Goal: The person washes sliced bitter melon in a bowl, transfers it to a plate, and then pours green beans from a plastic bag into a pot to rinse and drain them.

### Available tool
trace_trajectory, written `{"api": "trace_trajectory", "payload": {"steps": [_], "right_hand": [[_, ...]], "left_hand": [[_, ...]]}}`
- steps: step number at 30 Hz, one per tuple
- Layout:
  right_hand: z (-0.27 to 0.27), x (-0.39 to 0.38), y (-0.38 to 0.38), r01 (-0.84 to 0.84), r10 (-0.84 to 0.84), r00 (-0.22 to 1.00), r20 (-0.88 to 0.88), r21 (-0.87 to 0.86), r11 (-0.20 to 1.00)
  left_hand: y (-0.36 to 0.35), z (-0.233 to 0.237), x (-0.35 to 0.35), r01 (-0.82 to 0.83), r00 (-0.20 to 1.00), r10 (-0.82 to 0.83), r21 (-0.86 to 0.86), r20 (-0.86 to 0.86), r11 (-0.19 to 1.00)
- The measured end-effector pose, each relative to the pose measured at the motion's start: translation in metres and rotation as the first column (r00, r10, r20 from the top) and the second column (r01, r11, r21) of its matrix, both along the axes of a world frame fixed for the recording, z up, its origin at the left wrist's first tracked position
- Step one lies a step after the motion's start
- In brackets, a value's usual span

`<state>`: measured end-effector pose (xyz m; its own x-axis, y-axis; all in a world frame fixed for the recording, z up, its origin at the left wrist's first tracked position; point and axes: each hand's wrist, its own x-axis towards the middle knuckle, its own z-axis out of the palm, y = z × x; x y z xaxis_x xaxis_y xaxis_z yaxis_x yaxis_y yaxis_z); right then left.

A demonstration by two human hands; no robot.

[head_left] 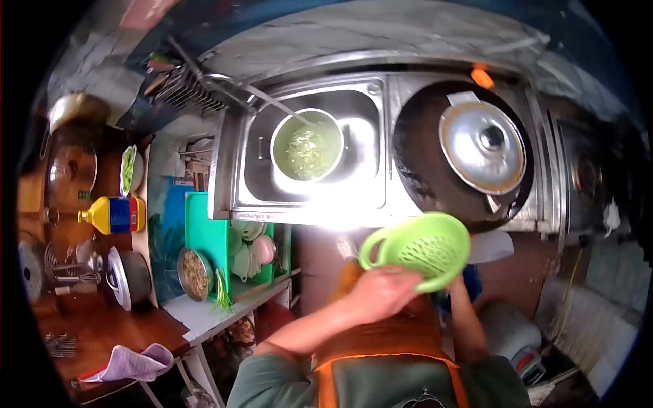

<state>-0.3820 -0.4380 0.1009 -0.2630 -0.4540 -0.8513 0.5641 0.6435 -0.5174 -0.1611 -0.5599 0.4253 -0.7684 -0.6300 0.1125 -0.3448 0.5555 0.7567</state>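
Observation:
My left hand [388, 294] is closed on the near edge of a light green plastic colander [435, 248], which is tilted in front of my orange apron. The colander has slotted holes and a loop handle on its left. My right hand [458, 289] is at the colander's lower right side, its fingers hidden behind the bowl. Ahead, a pot [277, 151] stands in the steel sink [364, 183], with water in it and the tap [272, 102] reaching over it.
Right of the sink, a lidded pot [469, 153] sits on a dark round surface [415, 156]. At left are a green dish rack [206, 234], a bowl of brown food [195, 273], spring onions [222, 296], a yellow bottle [117, 215] and a lidded grey pot [135, 277].

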Motion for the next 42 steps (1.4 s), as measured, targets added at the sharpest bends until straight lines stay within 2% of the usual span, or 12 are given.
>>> {"api": "trace_trajectory", "payload": {"steps": [7,15,19,20,22,23,25,27,28,32,37,42], "right_hand": [[-0.035,-0.099,-0.084,0.346,-0.357,0.893,-0.275,-0.090,0.934],[-0.194,-0.083,0.040,0.065,-0.025,0.919,-0.392,0.088,0.994],[0.020,0.097,-0.040,0.058,-0.004,0.969,-0.249,0.210,0.976],[0.030,0.123,-0.034,0.054,0.015,0.958,-0.285,0.234,0.971],[0.022,0.149,-0.017,0.144,-0.095,0.960,-0.262,0.173,0.974],[0.013,0.149,0.006,0.148,-0.149,0.983,-0.107,-0.017,0.989],[-0.054,0.144,0.061,-0.041,0.032,0.999,-0.029,-0.382,0.923],[-0.027,0.172,0.023,0.058,-0.008,0.974,-0.224,0.216,0.975],[-0.027,0.179,0.014,0.014,0.075,0.962,-0.263,0.319,0.948],[0.031,0.199,-0.010,-0.191,0.359,0.843,-0.400,0.401,0.896],[0.025,0.219,0.053,-0.034,0.209,0.856,-0.472,0.352,0.935],[-0.001,0.198,0.126,0.009,0.264,0.852,-0.452,0.517,0.856]], "left_hand": [[-0.116,-0.014,0.168,-0.440,0.893,0.449,-0.153,0.029,0.885],[-0.267,-0.050,0.122,0.228,0.958,-0.278,-0.404,-0.068,0.886],[-0.301,-0.076,0.066,0.175,0.895,-0.357,-0.527,-0.266,0.831],[-0.298,-0.090,0.083,0.037,0.911,-0.063,-0.072,-0.407,0.997],[-0.304,-0.114,0.145,-0.247,0.698,0.513,0.505,-0.500,0.827],[-0.318,-0.095,0.167,-0.538,0.448,0.885,0.752,-0.126,0.379],[-0.372,-0.149,0.246,-0.278,0.185,0.969,0.936,-0.167,0.215],[-0.437,-0.161,0.298,0.674,0.257,0.794,0.691,-0.551,0.262],[-0.464,-0.144,0.300,0.473,0.121,0.986,0.880,-0.117,0.046],[-0.536,-0.119,0.335,0.663,0.096,0.980,0.723,0.177,-0.195],[-0.546,-0.118,0.324,0.572,0.022,0.995,0.815,0.094,-0.089],[-0.375,-0.114,0.183,-0.538,0.551,0.791,0.611,-0.267,0.581]]}}
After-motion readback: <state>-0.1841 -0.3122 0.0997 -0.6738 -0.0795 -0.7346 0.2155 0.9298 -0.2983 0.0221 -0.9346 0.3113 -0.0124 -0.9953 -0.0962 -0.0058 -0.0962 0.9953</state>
